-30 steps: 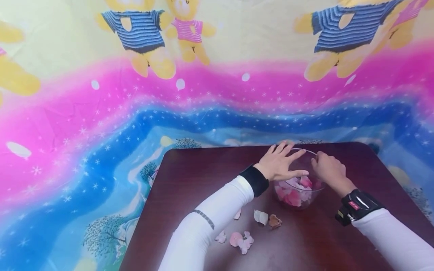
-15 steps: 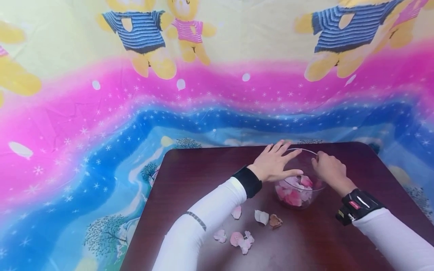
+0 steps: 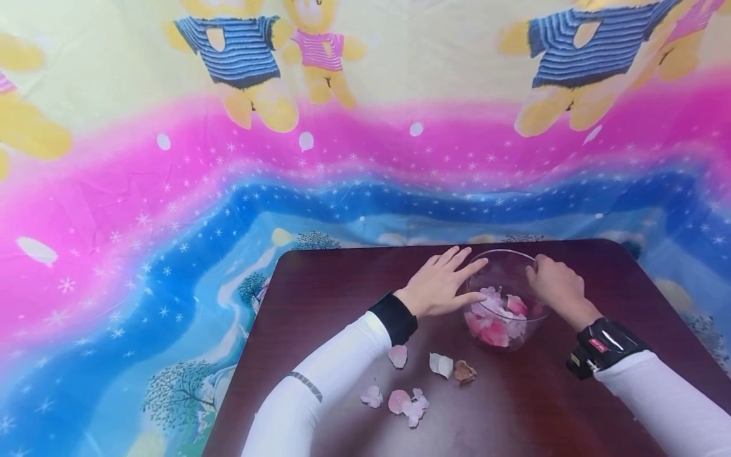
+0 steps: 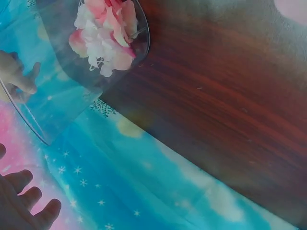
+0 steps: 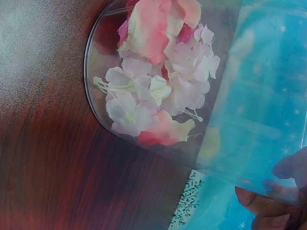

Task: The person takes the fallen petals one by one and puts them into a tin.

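A clear glass bowl [image 3: 505, 274] holding pink and white flower petals [image 3: 495, 321] stands on a dark wooden table [image 3: 571, 406]. My right hand [image 3: 553, 284] grips the bowl's right rim, fingers curled over the glass. My left hand [image 3: 441, 287] lies just left of the bowl with straight fingers, thumb tip at the bowl's side. The left wrist view shows the bowl [image 4: 72, 96], its petals [image 4: 104, 33] and the right hand's fingers [image 4: 17, 79] on the rim. In the right wrist view the petals [image 5: 158, 81] fill the bowl's bottom.
Several loose petals [image 3: 408, 405] lie on the table in front of the bowl, among them a white one [image 3: 440, 365] and a brownish one [image 3: 464, 372]. A bright printed cloth [image 3: 171, 222] with teddy bears hangs behind and around the table.
My left hand has drawn back to the left, from over the bowl's rim to beside it. The right hand and the bowl have stayed put.
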`<state>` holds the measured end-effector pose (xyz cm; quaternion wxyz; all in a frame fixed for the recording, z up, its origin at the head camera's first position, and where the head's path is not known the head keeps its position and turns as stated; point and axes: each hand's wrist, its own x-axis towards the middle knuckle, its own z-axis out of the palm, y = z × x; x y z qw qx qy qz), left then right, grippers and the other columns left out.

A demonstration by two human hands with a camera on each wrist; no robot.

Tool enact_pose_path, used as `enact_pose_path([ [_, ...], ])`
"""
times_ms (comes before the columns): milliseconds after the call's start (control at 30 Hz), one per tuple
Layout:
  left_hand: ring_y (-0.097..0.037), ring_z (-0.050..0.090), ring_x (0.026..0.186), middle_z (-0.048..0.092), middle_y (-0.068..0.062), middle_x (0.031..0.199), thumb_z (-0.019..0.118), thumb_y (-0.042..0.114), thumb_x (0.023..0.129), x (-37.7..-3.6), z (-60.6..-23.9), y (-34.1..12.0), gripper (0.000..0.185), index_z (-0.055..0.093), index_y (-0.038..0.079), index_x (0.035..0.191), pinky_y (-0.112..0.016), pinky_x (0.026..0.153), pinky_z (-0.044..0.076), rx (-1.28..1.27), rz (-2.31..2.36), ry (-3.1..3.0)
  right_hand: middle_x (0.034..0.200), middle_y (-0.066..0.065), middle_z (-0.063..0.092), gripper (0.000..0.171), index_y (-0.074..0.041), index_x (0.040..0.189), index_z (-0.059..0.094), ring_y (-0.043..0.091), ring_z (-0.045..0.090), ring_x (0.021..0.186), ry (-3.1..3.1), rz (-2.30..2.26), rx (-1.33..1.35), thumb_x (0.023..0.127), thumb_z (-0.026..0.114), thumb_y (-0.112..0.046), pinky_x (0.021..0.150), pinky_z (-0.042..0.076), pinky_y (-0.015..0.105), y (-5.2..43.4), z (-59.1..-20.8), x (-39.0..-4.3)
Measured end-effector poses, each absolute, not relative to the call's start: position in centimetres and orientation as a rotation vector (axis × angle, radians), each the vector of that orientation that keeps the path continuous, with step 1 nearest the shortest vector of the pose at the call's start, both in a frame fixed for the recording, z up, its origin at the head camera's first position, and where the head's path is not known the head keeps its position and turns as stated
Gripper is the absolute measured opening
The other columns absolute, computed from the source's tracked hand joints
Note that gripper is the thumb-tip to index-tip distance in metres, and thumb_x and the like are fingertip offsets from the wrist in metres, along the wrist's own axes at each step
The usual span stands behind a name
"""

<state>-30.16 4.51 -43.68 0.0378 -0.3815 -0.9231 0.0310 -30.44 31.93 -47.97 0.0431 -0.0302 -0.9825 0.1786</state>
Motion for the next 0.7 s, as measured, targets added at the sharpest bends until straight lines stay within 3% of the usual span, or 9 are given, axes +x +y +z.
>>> enact_pose_path([
  [700,-0.028,0.027,0.156,0.027,-0.006,0.168,0.037,0.064,0.102,-27.4,-46.6,-1.5,0.07,0.019,0.034,0.162,-0.047,0.123,0.033,-1.178,-0.122,-2.862,0.073,0.02,0.06,0.031,0.0,0.091,0.055,0.041,0.062,0.071,-3.005,0.556,-0.094,0.101,0.047,-0.029,0.051,0.043,0.048,31.9,-48.0,-30.4],
])
